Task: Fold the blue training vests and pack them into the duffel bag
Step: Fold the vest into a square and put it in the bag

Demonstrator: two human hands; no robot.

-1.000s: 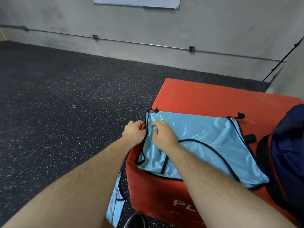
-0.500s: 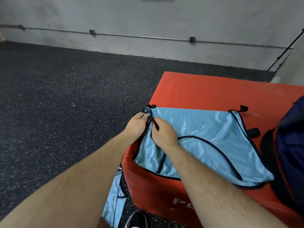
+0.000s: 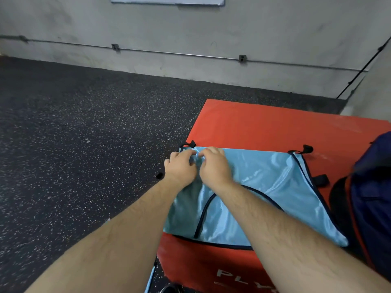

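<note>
Vest: light blue and shiny with dark piping, it lies spread on top of the red box. Its near edge drapes a little over the box's front, and its right corner reaches the bag.
Left hand: knuckles up at the vest's far left corner, with the fingers curled and pinching the fabric.
Right hand: just beside the left and almost touching it, with the fingertips bent down and nipping the same bunched bit of cloth.
Tabs: one short black tab sticks out just past the hands. Another lies at the far right corner.
Box: it stands on the floor, and white lettering on its front face is partly cut off by the frame.
Bag: navy with red trim, it sits on the box's right side, partly out of frame.
Second vest: only a blue sliver shows, low beside the box's left front corner and under the left forearm.
Floor: dark rubber with pale speckles.
Wall: bare grey, with a thin pipe clipped along it.
</note>
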